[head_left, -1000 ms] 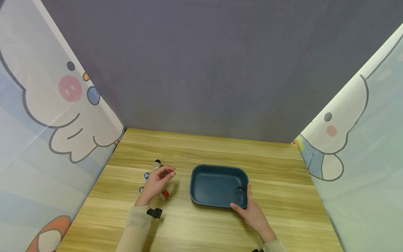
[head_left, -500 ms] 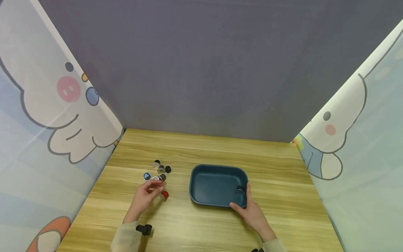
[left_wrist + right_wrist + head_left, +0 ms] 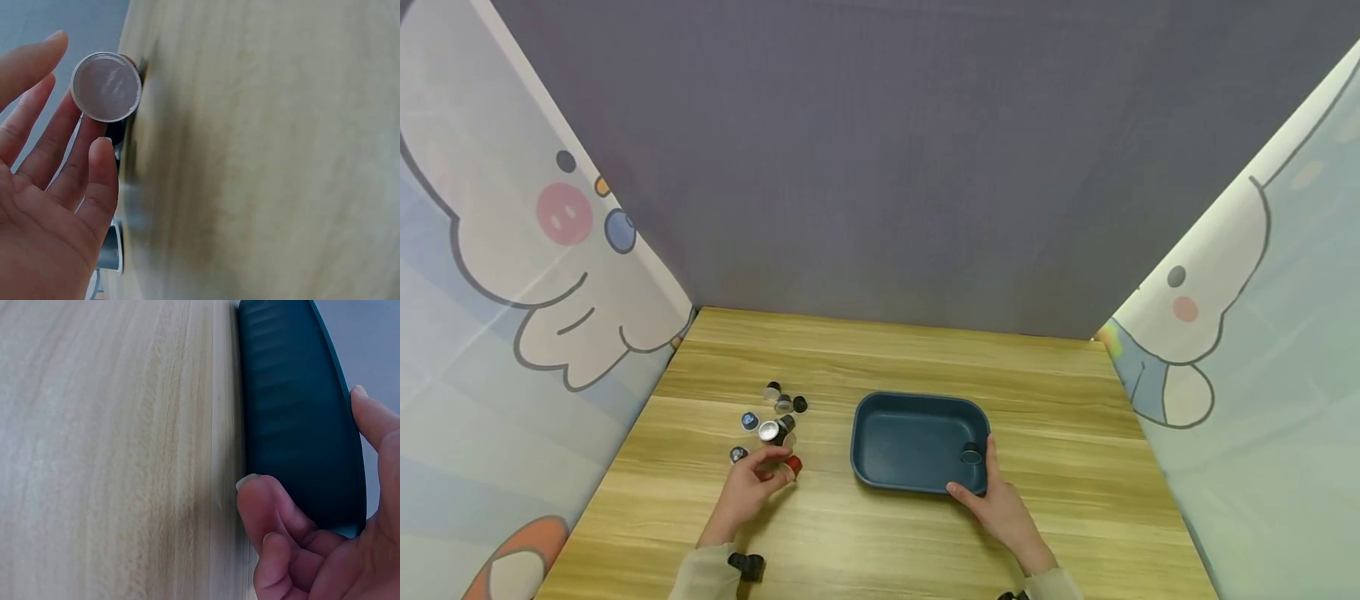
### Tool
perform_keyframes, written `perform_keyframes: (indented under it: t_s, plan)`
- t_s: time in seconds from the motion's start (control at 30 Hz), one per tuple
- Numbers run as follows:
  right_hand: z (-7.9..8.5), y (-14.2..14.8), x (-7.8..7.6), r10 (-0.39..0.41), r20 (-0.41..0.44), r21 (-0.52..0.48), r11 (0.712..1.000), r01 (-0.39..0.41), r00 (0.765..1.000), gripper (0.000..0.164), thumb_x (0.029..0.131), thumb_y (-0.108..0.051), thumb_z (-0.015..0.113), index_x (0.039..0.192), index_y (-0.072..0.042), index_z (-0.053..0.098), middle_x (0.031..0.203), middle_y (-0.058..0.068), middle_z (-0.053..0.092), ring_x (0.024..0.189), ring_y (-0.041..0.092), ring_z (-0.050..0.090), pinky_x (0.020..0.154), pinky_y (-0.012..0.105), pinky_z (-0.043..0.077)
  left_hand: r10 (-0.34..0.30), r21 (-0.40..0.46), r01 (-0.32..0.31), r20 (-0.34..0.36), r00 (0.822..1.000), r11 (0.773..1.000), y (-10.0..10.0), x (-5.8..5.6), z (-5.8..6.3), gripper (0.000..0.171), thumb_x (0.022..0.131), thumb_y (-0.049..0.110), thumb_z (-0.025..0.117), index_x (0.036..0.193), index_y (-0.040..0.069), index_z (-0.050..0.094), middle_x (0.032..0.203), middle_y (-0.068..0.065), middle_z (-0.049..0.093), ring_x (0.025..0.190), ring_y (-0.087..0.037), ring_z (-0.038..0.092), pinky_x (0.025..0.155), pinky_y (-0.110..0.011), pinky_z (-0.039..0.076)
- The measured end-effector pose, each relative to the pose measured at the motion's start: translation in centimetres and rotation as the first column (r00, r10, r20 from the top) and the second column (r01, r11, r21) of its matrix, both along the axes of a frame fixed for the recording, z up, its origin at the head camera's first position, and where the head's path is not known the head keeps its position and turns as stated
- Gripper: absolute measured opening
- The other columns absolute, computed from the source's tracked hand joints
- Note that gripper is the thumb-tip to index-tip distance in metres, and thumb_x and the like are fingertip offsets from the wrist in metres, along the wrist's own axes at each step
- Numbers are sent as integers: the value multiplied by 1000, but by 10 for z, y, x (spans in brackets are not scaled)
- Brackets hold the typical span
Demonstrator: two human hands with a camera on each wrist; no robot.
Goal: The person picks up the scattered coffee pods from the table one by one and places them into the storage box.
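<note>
On the left hand, loosely spread fingers are framing a red capsule; the thumb is standing off from it in the left wrist view, and whether any fingertip is touching cannot be told. That capsule is lying on its side, left of the blue tray and level with its front half, showing a pale round lid. Because it is round and seems unpinched, a light brush could be sending it rolling, perhaps toward the tray. The right hand is gripping the tray's front right corner, thumb on the front rim, and a tug there could be sliding it across the wooden table. Inside, a lone black capsule is sitting beside the tray's right wall; tilting the tray would likely be setting it loose. Left of the tray, level with its middle, a silver-lidded capsule and neighbouring dark capsules are crowding together, so an overreaching finger could be knocking them apart, while a blue capsule and a patterned capsule are lying farthest left of the tray
</note>
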State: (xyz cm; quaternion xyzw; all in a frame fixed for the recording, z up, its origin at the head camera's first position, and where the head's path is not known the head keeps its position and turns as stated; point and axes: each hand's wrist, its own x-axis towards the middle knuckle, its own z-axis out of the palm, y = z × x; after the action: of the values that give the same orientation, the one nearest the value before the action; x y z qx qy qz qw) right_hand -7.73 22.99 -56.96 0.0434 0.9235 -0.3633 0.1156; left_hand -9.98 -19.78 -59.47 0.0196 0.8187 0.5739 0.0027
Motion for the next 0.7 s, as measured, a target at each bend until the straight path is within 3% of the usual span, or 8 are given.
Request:
perform_keyframes:
  t_s: [0.3,0.57,0.7]
  plan:
    - [0,-2,0,-5,5,-4,1000,5,1000,115,89,-56,68,159,-10,-10,67,6,57,59,17,56,65,39,50,3,-24,-3,4,1000,1000,5,0,-10,41,74,-3,84,111,7,72,109,-7,71,99,-16,65,78,-26,52]
    - [0,-2,0,-8,6,-14,1000,8,1000,115,89,-56,68,159,-11,-12,61,5,53,53,18,53,61,35,47,15,-104,-14,11,1000,995,9,-1,-13,39,75,-3,84,110,12,73,107,-2,70,98,-19,65,79,-27,51]
    - [0,-2,1,-9,-1,-15,1000,9,1000,115,89,-56,68,159,-10,-10,62,5,53,54,17,53,61,36,47,6,-95,-3,28,1000,995,11,-1,-13,37,76,-5,82,109,9,73,103,-2,70,94,-17,65,80,-26,52]
